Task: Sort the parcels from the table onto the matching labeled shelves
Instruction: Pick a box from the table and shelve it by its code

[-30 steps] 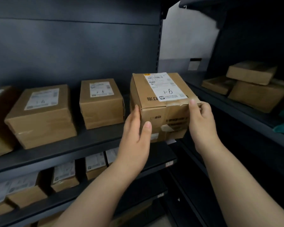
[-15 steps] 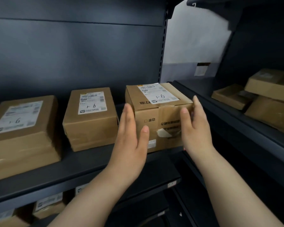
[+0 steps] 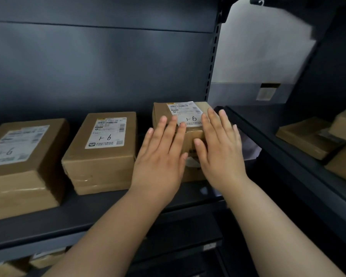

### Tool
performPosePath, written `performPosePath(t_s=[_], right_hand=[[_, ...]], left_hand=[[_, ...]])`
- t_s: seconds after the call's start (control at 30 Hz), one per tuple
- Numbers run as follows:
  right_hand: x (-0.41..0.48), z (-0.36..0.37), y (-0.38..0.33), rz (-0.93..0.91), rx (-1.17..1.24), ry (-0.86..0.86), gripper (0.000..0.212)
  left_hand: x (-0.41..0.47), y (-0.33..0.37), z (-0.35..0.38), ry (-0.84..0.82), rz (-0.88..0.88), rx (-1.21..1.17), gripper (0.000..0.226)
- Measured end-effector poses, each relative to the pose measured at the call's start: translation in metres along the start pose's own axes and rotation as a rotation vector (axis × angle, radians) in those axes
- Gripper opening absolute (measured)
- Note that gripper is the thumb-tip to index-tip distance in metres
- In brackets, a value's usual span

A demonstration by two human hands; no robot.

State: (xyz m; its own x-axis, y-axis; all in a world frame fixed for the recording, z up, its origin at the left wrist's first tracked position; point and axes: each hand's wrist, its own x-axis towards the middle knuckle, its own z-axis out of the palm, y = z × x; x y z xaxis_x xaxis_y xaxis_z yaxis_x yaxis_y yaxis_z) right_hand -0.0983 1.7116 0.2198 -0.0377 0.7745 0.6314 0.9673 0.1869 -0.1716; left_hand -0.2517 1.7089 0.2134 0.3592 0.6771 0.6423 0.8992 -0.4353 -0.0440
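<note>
A brown cardboard parcel point(image 3: 162, 112) with a white label marked "1-6" rests on the dark metal shelf point(image 3: 92, 212), at its right end by the upright post. My left hand point(image 3: 161, 154) lies flat against the parcel's near face, fingers spread and reaching over its top edge. My right hand point(image 3: 221, 148) presses flat on the near right side, fingers also apart. Neither hand grips the box. The hands hide most of the parcel's front.
Two more parcels marked "1-6" stand to the left, one in the middle point(image 3: 104, 150) and a larger one at the far left point(image 3: 22, 162). Lower shelves hold more boxes point(image 3: 46, 258). A second rack on the right carries several cartons point(image 3: 310, 136).
The parcel went from held in the air to set down on the shelf and slid back. My hands left its sides and now lie flat against its front.
</note>
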Motion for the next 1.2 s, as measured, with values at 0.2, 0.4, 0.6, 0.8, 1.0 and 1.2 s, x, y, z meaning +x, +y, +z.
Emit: performPosePath(t_s=[0.2, 0.4, 0.6, 0.8, 1.0, 1.2], right_hand=[[0.016, 0.014, 0.007, -0.016, 0.041, 0.016, 0.059], [0.019, 0.012, 0.012, -0.053, 0.002, -0.018, 0.062], [-0.009, -0.008, 0.011, -0.032, -0.1, -0.009, 0.063], [-0.058, -0.035, -0.009, 0.078, -0.199, 0.031, 0.061], [-0.15, -0.086, -0.042, 0.363, -0.385, 0.027, 0.061], [-0.285, -0.16, -0.089, 0.737, -0.603, -0.005, 0.062]], left_hand=[[0.012, 0.0, 0.012, 0.01, -0.041, 0.069, 0.061], [0.015, 0.0, 0.017, 0.029, -0.036, 0.113, 0.061], [0.016, -0.005, 0.006, 0.082, 0.007, 0.056, 0.061], [-0.008, 0.011, -0.01, 0.11, 0.234, -0.085, 0.06], [-0.043, 0.044, -0.027, 0.004, 0.517, -0.257, 0.06], [-0.113, 0.124, -0.074, -0.047, 0.883, -0.501, 0.058]])
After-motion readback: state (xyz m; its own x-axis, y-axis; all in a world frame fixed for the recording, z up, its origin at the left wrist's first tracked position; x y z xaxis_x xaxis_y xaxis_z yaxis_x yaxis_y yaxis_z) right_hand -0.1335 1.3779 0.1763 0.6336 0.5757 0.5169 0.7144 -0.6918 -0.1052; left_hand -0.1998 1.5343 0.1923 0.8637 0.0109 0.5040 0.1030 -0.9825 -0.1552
